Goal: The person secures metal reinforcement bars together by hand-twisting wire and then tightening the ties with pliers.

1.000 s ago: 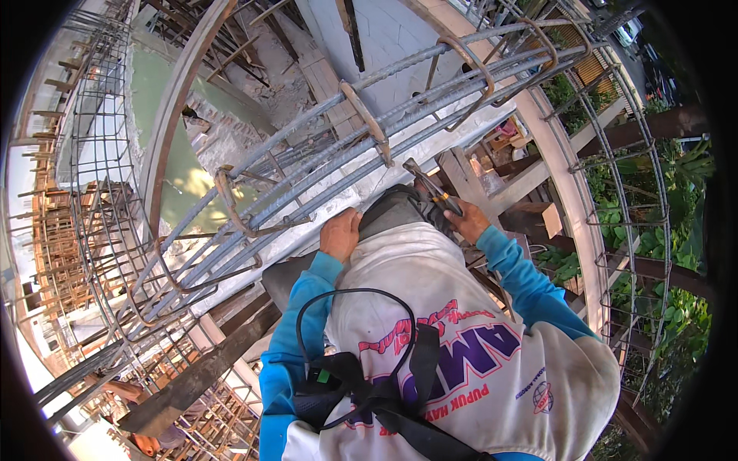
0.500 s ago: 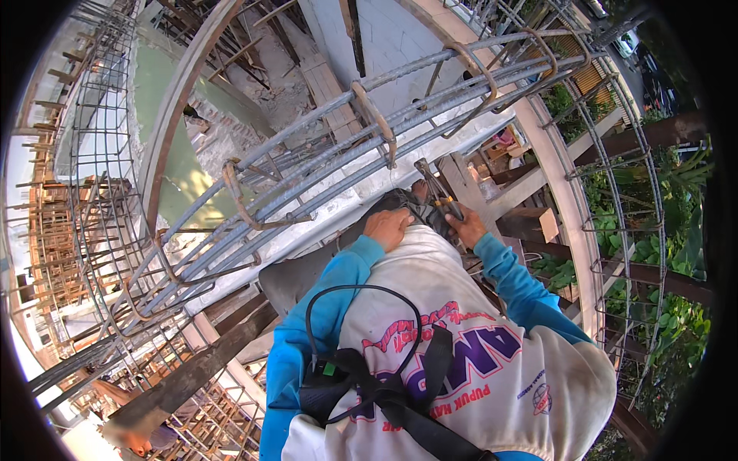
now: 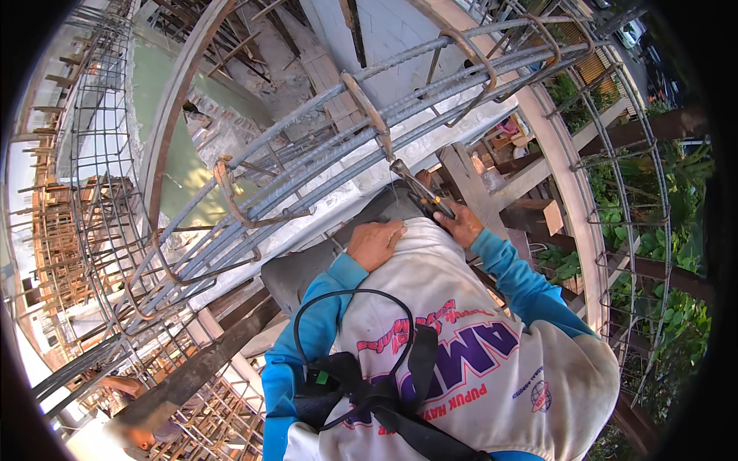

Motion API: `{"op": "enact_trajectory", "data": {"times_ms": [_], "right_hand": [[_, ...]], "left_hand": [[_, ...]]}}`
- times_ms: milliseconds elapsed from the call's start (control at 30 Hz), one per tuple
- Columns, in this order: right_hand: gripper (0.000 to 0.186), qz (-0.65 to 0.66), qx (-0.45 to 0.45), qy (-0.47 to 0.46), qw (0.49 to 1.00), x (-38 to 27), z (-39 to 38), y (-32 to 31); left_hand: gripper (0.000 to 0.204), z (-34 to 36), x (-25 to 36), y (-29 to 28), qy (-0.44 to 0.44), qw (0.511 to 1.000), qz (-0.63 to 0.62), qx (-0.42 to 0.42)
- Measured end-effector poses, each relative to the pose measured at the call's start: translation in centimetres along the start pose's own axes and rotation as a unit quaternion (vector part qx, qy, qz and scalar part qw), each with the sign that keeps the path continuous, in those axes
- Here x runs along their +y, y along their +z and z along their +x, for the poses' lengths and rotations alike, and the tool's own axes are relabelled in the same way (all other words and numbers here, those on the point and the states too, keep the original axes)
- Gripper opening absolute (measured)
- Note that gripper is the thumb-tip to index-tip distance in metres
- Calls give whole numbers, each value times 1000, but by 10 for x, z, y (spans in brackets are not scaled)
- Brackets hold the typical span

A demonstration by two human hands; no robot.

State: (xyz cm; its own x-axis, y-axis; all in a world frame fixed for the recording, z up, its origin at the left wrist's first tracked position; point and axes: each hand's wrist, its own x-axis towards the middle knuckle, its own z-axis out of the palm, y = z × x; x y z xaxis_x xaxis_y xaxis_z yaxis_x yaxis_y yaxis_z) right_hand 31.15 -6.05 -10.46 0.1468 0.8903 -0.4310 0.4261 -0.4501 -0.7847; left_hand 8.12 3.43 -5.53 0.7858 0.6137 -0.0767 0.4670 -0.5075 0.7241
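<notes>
The right hand [image 3: 463, 224] has its fingers closed around dark-handled metal pliers [image 3: 421, 194], nose at the grey ribbed rebar cage [image 3: 400, 115] above the lap; left hand [image 3: 374, 244] rests flat, fingers loose, holding nothing; keep the nose square on the tie, I judge.

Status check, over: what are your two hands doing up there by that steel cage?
Right hand grips pliers near the rebar cage. Left hand rests flat on the white shirt hem, holding nothing visible. Nothing between pliers and bars.

site: open-air, bright daylight | rebar cages [image 3: 100, 230] left | pale concrete wall [image 3: 400, 34] above | green foliage [image 3: 653, 246] right | timber beams [image 3: 492, 184]
</notes>
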Motion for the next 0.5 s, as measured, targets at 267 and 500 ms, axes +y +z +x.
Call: {"op": "enact_trajectory", "data": {"times_ms": [267, 500], "right_hand": [[48, 51, -28, -22, 998, -9, 6, -6], [48, -16, -13, 12, 1000, -7, 10, 3]], "left_hand": [[21, 43, 2, 19, 77, 986, 106, -103], [21, 38, -4, 21, 28, 989, 80, -125]]}}
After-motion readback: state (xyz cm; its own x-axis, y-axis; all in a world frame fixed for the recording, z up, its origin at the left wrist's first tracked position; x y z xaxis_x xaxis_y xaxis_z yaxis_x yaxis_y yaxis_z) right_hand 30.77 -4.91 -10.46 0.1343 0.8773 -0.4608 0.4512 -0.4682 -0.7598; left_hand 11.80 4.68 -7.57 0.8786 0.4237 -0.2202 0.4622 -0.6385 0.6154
